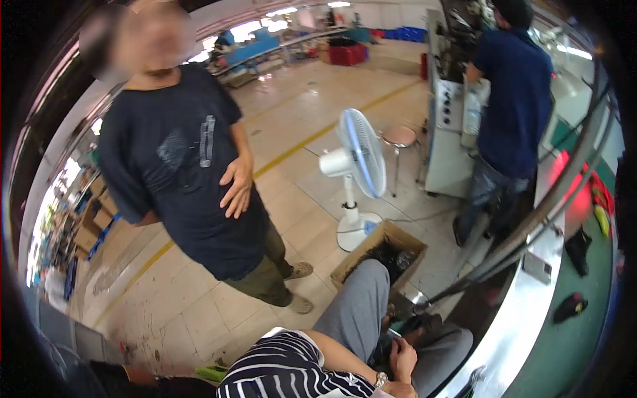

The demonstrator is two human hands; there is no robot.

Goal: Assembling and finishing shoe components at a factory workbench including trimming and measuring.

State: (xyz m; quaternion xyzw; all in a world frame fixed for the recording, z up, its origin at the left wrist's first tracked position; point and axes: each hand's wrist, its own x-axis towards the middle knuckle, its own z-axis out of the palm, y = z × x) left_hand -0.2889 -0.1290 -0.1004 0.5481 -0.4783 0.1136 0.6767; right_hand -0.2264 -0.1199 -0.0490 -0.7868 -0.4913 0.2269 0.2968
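My left forearm, in a navy-and-white striped sleeve, reaches across my lap from the lower edge. A watch [381, 379] is on its wrist. Past the watch, my left hand [397, 390] is partly cut off by the picture's edge and lies against the other wrist; its fingers are hidden. My right hand [403, 358] is raised between my knees, fingers curled in. Whatever it may hold is too small to make out. Both hands are close to my grey trousers [358, 308]. Beyond my knee stands an open cardboard box [345, 265] with dark, shiny plastic inside.
A person in a dark T-shirt [186, 166] stands at left, facing me. A white pedestal fan [361, 156] and a round stool [399, 137] stand ahead. Another person [511, 93] works at a machine [446, 126]. At right, a green-topped bench [551, 345] carries a phone [537, 266].
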